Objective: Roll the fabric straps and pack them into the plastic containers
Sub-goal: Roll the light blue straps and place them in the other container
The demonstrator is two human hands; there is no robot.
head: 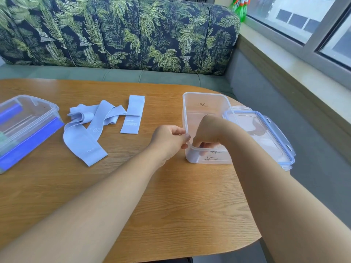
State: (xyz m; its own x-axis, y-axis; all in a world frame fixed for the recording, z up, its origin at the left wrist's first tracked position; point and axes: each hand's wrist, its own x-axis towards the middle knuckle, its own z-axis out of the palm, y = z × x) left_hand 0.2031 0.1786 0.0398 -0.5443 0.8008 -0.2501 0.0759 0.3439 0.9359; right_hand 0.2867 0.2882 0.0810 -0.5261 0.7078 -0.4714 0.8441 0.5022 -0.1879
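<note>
Head-worn; looking down, near table point(117, 196)

Straps point(91, 128) left of container point(205, 103); lid point(266, 133) right, perhaps touching.

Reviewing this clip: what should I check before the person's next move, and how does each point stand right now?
1. Open container steadied: the left hand pinches its near-left rim. ok.
2. Lid off: it lies at the container's right side. ok.
3. Rolled strap seated inside: the right hand reaches into the near end and hides what is there. cannot tell.
4. Other straps rolled: the tangled straps and the folded strap lie unrolled on the table. not ok.
5. Room in the container: its far end looks empty. ok.
</note>
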